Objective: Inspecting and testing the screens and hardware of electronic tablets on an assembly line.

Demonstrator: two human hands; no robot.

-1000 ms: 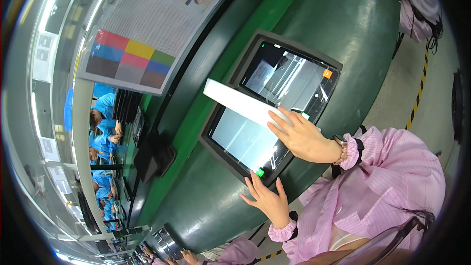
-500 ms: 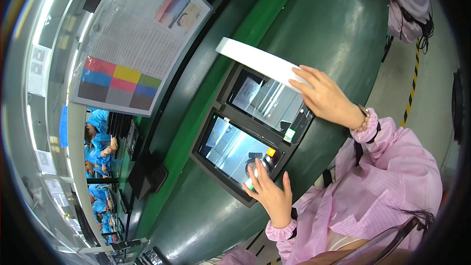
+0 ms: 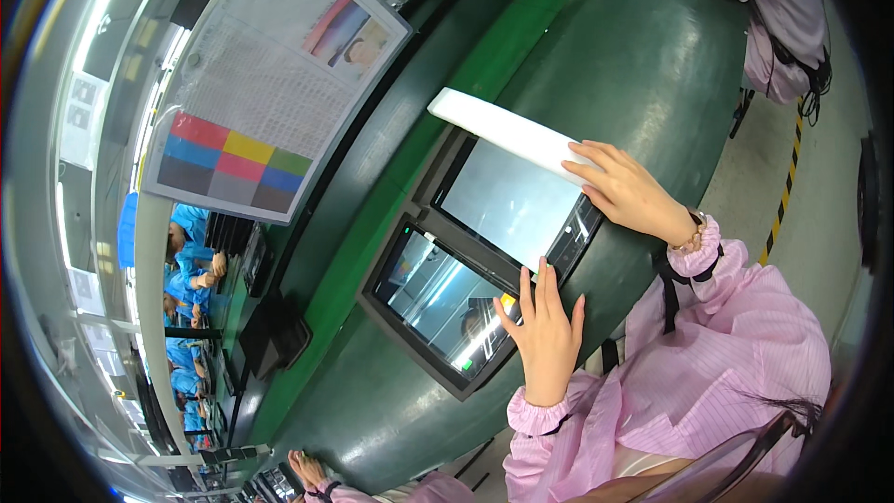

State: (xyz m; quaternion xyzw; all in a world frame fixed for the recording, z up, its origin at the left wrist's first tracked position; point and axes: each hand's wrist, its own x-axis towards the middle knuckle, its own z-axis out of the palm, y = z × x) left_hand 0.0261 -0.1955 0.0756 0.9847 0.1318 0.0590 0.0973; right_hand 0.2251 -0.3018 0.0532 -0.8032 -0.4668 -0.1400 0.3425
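One laminated sheet with coloured squares (image 3: 228,168) stands at our left. Next, on the glossy dark green worktop (image 3: 643,56), we see a dark grey two-bay tray (image 3: 441,168). Its left bay holds a black-framed reflective tablet (image 3: 436,289); its right bay holds a black-framed pale-screened tablet (image 3: 507,196), whose right edge is hidden by a long white bar (image 3: 503,126). Our left hand (image 3: 549,335) has its grip loose and spread, fingertips over the pale-screened tablet's lower corner. Our right hand (image 3: 633,191) holds the bar's near end.
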